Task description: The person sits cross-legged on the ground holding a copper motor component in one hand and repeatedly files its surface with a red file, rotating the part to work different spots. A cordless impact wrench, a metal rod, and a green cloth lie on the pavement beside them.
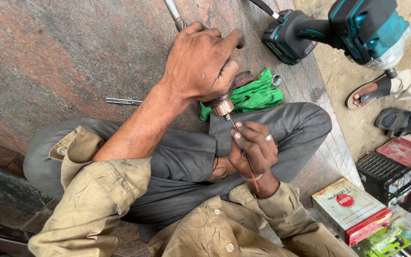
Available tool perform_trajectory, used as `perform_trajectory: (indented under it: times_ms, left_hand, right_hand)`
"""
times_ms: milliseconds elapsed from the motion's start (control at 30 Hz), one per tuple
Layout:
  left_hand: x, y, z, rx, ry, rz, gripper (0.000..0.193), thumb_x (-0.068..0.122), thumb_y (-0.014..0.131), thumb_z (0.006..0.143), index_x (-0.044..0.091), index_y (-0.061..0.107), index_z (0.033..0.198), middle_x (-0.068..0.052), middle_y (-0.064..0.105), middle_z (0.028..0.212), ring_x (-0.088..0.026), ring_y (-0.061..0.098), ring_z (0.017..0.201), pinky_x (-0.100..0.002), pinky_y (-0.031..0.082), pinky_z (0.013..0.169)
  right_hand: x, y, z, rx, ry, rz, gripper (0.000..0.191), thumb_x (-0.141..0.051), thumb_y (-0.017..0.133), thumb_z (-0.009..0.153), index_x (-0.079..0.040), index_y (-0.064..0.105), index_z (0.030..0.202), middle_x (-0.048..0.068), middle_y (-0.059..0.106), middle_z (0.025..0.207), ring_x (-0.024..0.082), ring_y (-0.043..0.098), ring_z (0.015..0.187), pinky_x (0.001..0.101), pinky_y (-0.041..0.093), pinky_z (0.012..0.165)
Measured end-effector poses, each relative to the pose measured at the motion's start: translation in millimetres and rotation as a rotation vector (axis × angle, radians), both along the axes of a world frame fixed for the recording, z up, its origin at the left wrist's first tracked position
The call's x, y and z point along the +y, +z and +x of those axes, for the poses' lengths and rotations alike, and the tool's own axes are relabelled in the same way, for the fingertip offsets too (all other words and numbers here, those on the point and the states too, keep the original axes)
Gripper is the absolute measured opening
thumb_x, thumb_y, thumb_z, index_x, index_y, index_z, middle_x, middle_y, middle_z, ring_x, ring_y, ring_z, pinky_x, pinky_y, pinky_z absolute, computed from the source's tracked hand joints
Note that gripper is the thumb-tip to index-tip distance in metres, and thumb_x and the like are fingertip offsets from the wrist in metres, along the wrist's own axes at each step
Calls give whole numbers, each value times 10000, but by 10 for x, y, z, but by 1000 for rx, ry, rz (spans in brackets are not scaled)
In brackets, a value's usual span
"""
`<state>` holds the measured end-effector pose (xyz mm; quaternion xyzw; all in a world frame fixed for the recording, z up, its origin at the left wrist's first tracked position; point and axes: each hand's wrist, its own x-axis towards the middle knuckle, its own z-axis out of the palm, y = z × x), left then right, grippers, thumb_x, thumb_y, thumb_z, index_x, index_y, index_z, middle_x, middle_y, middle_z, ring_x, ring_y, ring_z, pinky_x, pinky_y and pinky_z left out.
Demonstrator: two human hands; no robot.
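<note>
Reddish-brown stone flooring is being used as the work surface, with the person seated cross-legged on it and the work kept low over the lap. A small motor armature (223, 105), copper-coloured at its end, is being gripped by the left hand (200, 64), the fingers wrapped fully around its body; it seems to be pinned this way so that the exposed end is kept steady and turned toward the other hand. A thin pointed tool (243, 145) with a red shaft is being pinched in the right hand (253, 147), its tip being set against the copper end, probably held near the tip for fine control. A green cloth (258, 95) is lying just behind the armature, and a slim metal rod (123, 101) is lying apart on the floor. A teal cordless impact driver (357, 33) is being held at the upper right edge, its holder cut off. Most of the armature is being hidden by the fingers, and the boxes (357, 209) at the lower right are being cropped by the frame.
</note>
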<state>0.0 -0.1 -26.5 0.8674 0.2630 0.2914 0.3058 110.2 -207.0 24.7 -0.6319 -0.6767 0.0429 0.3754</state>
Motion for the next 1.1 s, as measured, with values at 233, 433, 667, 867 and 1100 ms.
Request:
perform_trajectory:
  times_ms: [233,433,667,867,1100]
  left_hand:
    - [10,12,1,40,1,-17,334,281,619,851,66,674,1101,-119,630,708,-326,633,705,-470,460,772]
    - [21,17,-4,13,2,-16,348,286,623,863,64,678,1125,-127,634,737,-335,625,705,-468,457,770]
    - [-1,2,7,26,1,-15,348,294,629,847,63,681,1101,-133,628,707,-332,623,684,-473,462,776]
    - [-2,9,14,19,11,-16,372,301,621,861,47,677,1126,-135,622,713,-329,620,688,-473,466,803]
    - [23,9,8,14,2,-20,358,295,620,853,53,674,1111,-142,620,718,-344,619,696,-477,465,800]
  right_hand:
    - [81,-47,50,160,-91,-96,238,121,793,856,5,596,924,159,724,979,313,745,909,379,601,785]
    - [62,51,39,114,-112,-136,257,102,815,839,-4,591,907,161,729,968,302,748,884,364,595,760]
    - [9,13,4,99,-83,-77,243,113,796,858,-6,591,912,160,716,944,332,754,915,370,601,771]
    - [96,-82,-8,160,-149,-54,275,97,816,863,-24,572,895,157,731,948,287,766,885,345,606,744]
    - [4,-57,-43,134,-163,-62,261,98,792,851,-25,575,925,170,715,944,322,752,890,379,612,792]
